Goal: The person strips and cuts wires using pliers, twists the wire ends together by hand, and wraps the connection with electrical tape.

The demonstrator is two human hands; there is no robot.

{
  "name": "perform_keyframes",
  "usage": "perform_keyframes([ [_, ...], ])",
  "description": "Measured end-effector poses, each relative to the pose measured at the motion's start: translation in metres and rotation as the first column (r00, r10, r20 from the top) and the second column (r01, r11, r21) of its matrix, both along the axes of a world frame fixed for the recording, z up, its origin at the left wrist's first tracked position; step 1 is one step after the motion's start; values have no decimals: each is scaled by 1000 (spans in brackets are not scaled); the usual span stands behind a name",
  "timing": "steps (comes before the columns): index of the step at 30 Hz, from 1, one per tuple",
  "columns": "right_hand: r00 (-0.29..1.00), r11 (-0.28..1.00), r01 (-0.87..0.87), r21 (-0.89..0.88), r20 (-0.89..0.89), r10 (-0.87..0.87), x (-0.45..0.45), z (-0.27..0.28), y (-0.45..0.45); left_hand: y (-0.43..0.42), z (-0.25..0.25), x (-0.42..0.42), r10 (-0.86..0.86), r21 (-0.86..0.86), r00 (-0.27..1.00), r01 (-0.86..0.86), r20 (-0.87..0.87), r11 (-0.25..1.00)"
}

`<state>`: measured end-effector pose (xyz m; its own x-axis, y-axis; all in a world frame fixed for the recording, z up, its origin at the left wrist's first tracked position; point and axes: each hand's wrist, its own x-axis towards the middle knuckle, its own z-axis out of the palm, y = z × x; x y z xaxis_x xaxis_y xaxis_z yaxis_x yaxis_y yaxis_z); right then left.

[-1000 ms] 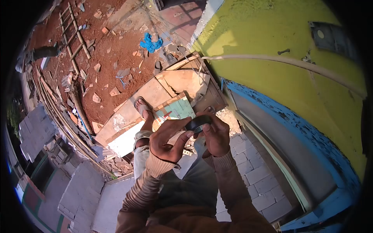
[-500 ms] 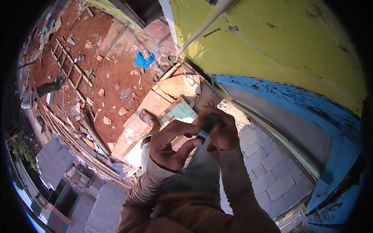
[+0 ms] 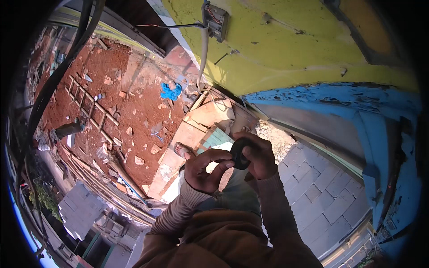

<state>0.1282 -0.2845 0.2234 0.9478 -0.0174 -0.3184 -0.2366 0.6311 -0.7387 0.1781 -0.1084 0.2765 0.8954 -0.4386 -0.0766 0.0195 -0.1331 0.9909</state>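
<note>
A roll of black tape (image 3: 237,153) is held up in front of my body, its ring shape and centre hole turned partly toward me. My right hand (image 3: 259,157) is closed round its right side, with the thumb by the hole. From the other side, my left hand (image 3: 206,169) pinches the roll's left edge between thumb and forefinger. Whether a loose tape end lies in that pinch cannot be made out. Below the hands are my trousered legs and a sandalled foot (image 3: 183,151) on wooden boards (image 3: 203,114).
On the yellow wall (image 3: 277,49), an opened electrical box (image 3: 217,23) shows wires and a pipe. Thick black cables (image 3: 56,85) cross the left side. Down on the red soil lie a bamboo ladder (image 3: 93,108), a blue cloth (image 3: 170,91) and rubble. Grey blocks (image 3: 319,196) lie at right.
My view has shifted, bringing the electrical box and black cables into sight. The roll has turned so that its hole shows more. Both hands stay on it.
</note>
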Motion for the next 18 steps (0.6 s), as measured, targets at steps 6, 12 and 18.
perform_keyframes([
  [6,992,993,113,29,-52,-111,-12,20,12,-2,8,-13,-4,-105,991,-11,-134,994],
  [12,986,986,153,-64,-56,-156,-18,35,12,-6,15,-12,-52,-133,989,34,-137,991],
  [18,979,971,196,-134,-28,-202,-13,56,10,-11,23,-11,-30,-107,996,21,-82,994],
])
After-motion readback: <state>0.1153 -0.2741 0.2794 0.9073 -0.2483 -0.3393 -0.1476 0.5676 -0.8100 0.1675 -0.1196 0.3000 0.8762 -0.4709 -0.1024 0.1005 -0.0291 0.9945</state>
